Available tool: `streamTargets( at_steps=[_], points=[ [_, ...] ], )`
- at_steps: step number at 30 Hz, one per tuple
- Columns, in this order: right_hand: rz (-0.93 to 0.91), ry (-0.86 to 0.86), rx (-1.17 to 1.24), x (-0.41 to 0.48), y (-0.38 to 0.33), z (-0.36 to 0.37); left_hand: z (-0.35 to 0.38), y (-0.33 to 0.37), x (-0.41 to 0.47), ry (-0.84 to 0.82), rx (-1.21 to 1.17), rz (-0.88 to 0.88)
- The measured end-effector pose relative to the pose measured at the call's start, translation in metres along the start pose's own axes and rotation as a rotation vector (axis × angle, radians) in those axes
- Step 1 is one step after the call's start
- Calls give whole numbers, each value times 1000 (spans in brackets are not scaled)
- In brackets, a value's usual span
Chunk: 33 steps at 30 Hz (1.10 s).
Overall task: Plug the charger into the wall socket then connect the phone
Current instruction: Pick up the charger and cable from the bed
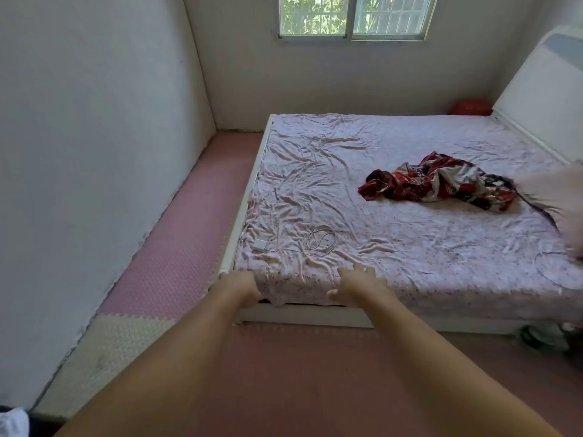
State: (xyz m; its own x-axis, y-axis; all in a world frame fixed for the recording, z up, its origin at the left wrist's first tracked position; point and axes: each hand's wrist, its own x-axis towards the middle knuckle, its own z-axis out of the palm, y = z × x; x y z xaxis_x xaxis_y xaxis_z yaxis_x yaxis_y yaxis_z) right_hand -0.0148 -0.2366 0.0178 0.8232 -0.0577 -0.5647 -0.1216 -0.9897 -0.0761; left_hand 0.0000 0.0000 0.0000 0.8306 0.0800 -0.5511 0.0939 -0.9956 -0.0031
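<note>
Reaching toward the near edge of the bed (410,146), both arms are extended from the head view. L hand (241,288) is curled over the corner of the sheet (315,184) at the bed frame's near-left corner; nothing is seen held in it, fingers bent downward against the fabric. R hand (358,287) is spread, fingers apart, palm down, resting at or just above the sheet edge, grasping nothing. The charger (259,245), a small white block, lies on the sheet near the bed's left edge, just beyond the L hand; its cable (320,239) runs rightward into a loose coil, well within reach of either hand. Placement near the edge is judged to favour a short pick-up, prob. by the L hand. No wall socket and no phone are identifiable in view; a second thin wire is seen at far right, partly hidden by a blurred shape, identity unclear. A red patterned cloth (441,181) lies mid-bed, well apart from the charger, w/ no bearing on the task. Step in hand is judged as approach before grasp; plugging in and phone connection are not yet done.
</note>
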Motion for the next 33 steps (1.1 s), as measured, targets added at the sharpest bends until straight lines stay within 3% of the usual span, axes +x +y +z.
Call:
streamTargets(
  at_steps=[16,33],
  points=[
    [-1,-31,43,55,23,0,-9,33,38,-23,78,-27],
    [172,-7,148,169,-55,-50,-72,-9,194,-137,53,79]
  ],
)
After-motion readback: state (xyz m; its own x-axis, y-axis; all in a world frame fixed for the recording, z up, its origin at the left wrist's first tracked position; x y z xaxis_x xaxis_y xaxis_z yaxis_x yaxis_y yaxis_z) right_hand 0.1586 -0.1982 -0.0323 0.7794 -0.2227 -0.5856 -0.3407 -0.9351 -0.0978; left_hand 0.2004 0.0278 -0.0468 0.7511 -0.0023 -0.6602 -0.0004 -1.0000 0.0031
